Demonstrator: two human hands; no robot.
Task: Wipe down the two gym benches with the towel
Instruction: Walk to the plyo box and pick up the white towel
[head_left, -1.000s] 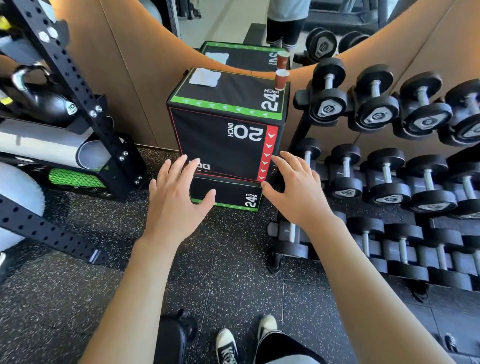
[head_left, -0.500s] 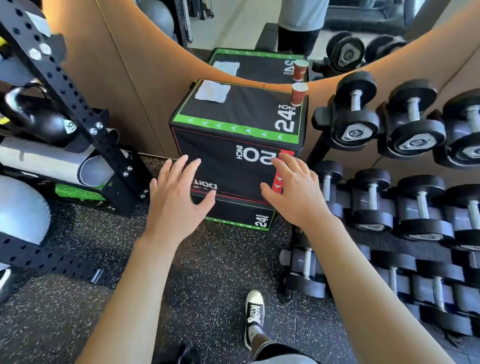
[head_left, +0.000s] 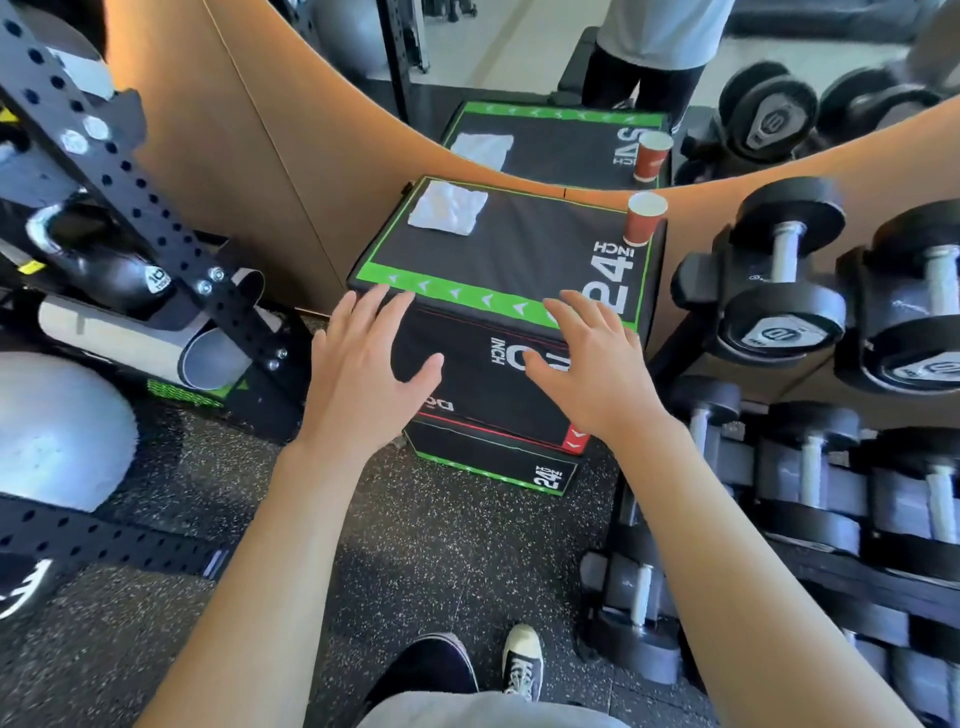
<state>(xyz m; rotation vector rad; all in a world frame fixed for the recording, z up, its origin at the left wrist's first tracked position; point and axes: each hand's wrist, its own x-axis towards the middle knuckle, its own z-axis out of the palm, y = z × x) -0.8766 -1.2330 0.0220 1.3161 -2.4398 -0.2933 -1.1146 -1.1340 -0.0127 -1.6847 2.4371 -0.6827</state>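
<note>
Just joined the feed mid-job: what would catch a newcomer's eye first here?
Both bare hands, left hand and right hand, are spread open in front of a black plyo box with a bright green edge. On its top lie a white towel at the far left corner and a red paper cup at the far right. A rack of dumbbells fills the right side.

Black plyo box (head_left: 498, 260) with bright green arrow-patterned border, white numerals, red strip low right. White towel (head_left: 448, 209) far left on top. Red paper cup (head_left: 643, 220) far right. Black floor (head_left: 415, 561), white-speckled. Black dumbbells (head_left: 779, 291), silver handles.
</note>
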